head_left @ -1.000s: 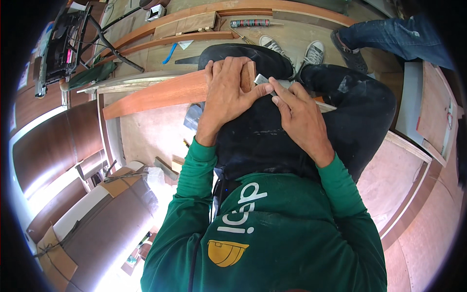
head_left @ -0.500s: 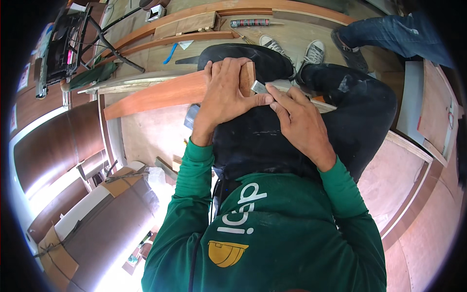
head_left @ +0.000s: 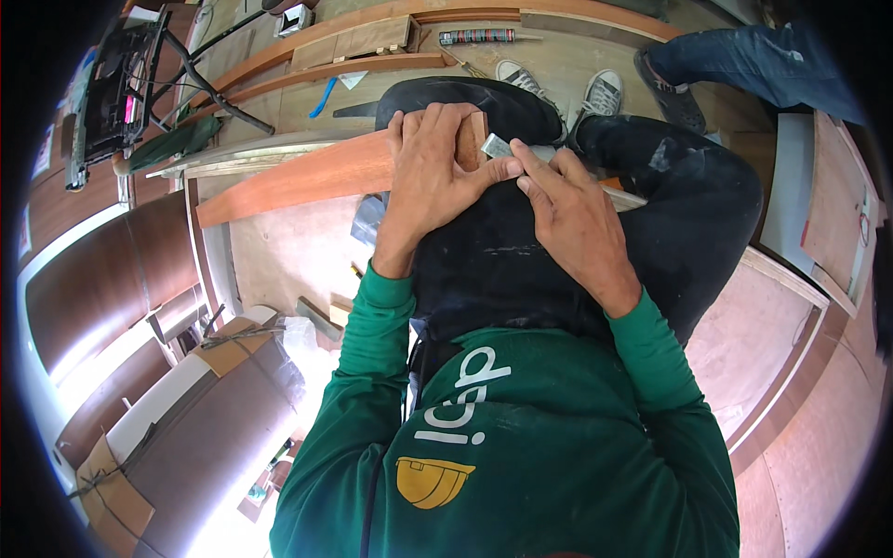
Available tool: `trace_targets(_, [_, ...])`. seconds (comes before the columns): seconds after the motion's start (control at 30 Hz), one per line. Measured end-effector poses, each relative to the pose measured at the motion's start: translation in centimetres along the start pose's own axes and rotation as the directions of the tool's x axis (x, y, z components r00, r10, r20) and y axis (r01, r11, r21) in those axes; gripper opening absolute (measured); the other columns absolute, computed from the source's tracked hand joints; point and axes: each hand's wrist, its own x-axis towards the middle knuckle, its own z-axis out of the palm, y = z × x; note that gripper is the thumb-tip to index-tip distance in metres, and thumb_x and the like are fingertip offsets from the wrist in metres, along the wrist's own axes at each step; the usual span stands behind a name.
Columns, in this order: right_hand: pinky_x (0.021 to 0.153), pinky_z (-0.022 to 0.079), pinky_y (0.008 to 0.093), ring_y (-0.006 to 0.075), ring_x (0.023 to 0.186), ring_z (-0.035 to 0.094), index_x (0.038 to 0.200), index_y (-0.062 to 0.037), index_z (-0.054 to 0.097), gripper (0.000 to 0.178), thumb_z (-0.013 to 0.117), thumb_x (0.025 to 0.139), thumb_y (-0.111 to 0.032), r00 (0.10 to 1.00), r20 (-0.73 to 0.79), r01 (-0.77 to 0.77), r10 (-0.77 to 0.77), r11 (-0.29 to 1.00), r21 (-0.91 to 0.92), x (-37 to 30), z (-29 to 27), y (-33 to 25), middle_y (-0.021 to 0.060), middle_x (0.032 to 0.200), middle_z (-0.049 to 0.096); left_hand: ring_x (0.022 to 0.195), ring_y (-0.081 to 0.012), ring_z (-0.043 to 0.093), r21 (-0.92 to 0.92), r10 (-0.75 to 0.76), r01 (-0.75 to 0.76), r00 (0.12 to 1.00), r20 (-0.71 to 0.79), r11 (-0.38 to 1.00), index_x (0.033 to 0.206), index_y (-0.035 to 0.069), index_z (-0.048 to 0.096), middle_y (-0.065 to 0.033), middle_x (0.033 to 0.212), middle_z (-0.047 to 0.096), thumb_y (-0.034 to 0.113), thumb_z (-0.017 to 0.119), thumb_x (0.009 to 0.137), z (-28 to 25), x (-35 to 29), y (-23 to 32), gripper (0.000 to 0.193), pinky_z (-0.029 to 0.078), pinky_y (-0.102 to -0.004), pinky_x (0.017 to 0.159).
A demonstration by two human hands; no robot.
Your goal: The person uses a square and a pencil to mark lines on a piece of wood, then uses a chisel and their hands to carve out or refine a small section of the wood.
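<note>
A reddish wooden board (head_left: 298, 177) lies across my left thigh, its narrow end to the left and a cut end at the right. My left hand (head_left: 423, 186) grips the board near that cut end, fingers over the far edge and thumb stretched to the right. In my right hand (head_left: 581, 228) is a chisel (head_left: 495, 146), held low with fingers along its flat grey metal blade. Its square tip points up and left, close beside the board's cut end; whether it touches the wood I cannot tell. The chisel's handle is hidden by my hand. My left thumb tip meets my right fingers.
On the floor ahead lie long wooden strips (head_left: 372, 65), a cartridge tube (head_left: 476, 36) and a blue strip (head_left: 323, 97). Another person's leg (head_left: 758, 70) stands at the far right. A black-legged stand (head_left: 200, 74) is at the far left. Panels (head_left: 84, 260) surround me.
My right hand and the chisel have shifted slightly up, with the tip turned a little. The board and my left hand stay nearly where they were.
</note>
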Motion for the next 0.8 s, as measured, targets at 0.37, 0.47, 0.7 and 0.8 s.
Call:
trace_targets(0.37, [0.071,0.056,0.0479,0.0346,0.082,0.069,0.145,-0.0114,0.065,0.039,0.064,0.106,-0.019,0.998,-0.066,0.007,-0.008,1.000,-0.002,0.7,0.8,0.7,0.0129,0.099,0.058,0.106,-0.0303,0.055,0.029,-0.019,0.021,0.996,-0.092,0.999,0.115,0.010,0.071,-0.0058,0.106,0.067,0.054,0.088,0.082,0.5,0.2,0.8,0.058,0.035,-0.0459,0.106])
trace_targets(0.47, [0.071,0.056,0.0482,0.0348,0.082,0.068,0.144,-0.0108,0.065,0.039,0.064,0.107,-0.019,0.996,-0.091,-0.002,0.002,1.000,-0.002,0.9,1.1,0.7,0.0132,0.099,0.058,0.107,-0.0312,0.055,0.033,-0.040,0.044,0.993,-0.110,0.998,0.114,0.010,0.071,-0.0063,0.108,0.067,0.053,0.088,0.083,0.6,0.3,0.9,0.056,0.035,-0.0462,0.107])
trace_targets(0.7, [0.075,0.056,0.0493,0.0360,0.088,0.069,0.145,-0.0125,0.065,0.040,0.065,0.105,-0.019,0.995,-0.093,-0.019,0.022,0.999,0.035,0.5,0.7,0.7,0.0131,0.101,0.059,0.112,-0.0343,0.055,0.053,-0.013,0.017,0.997,-0.079,0.998,0.122,0.007,0.067,-0.0096,0.113,0.067,0.066,0.087,0.075,0.6,0.1,0.3,0.079,0.034,-0.0512,0.109])
trace_targets(0.8, [0.075,0.056,0.0489,0.0363,0.088,0.069,0.146,-0.0127,0.065,0.041,0.065,0.105,-0.018,1.000,-0.020,-0.010,0.011,0.998,0.057,-0.6,0.0,0.0,0.0133,0.102,0.060,0.118,-0.0384,0.055,0.054,0.062,-0.062,0.998,0.012,0.997,0.130,0.004,0.063,-0.0128,0.118,0.065,0.076,0.086,0.068,-0.3,-0.1,-0.2,0.098,0.029,-0.0564,0.116])
